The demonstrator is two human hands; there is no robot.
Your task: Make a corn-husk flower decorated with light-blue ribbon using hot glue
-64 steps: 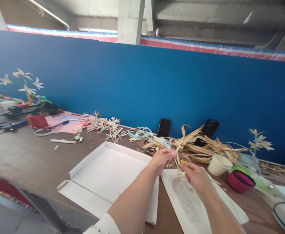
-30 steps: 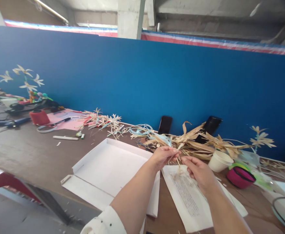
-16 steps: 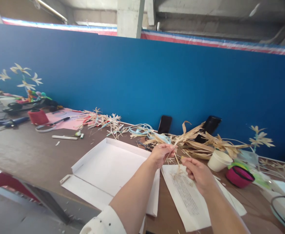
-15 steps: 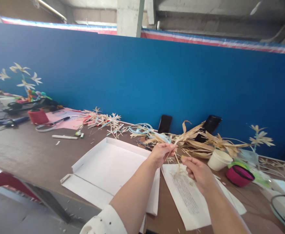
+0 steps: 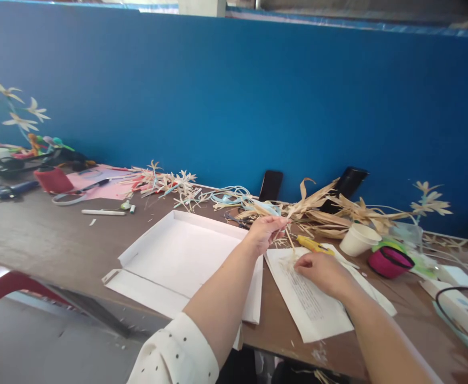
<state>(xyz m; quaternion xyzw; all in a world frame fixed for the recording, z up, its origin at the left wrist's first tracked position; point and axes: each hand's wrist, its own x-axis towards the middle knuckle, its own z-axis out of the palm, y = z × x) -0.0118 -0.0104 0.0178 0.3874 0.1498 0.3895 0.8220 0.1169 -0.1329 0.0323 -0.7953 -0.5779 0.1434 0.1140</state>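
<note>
Landmark: white printed paper sheet [image 5: 317, 322] on the brown table [image 5: 69, 242]. Shallow white cardboard box [image 5: 185, 250] sits just left of it, flap folded out.

Work looks like fine hand-fitting of a thin pale straw-like strip [image 5: 290, 239], which is above the sheet's far left corner, lower end pointing down at a loose clump of pale shreds [image 5: 287, 262] there. To do it well: pinch close to the working end, light pressure since dry fibre probably splits, keep the other fingertips low over the sheet so scraps land on it.

Pose: right hand [image 5: 317, 271] over the sheet, back up, forearm in from the sheet's right, thumb and index brought together, other fingers curled under. Can't tell if they have a shred between them. Left hand [image 5: 266, 233] just past the sheet's far left corner, forearm crossing the box, thumb and index pinching the strip.

Beyond the sheet's far edge: yellow-bodied hand tool [image 5: 314, 245], lying loose, no hand on it. White paper cup [image 5: 359, 240] is to its right. Tan dried-husk pile [image 5: 322, 208] further back, then the upright blue partition [image 5: 201, 96].
</note>
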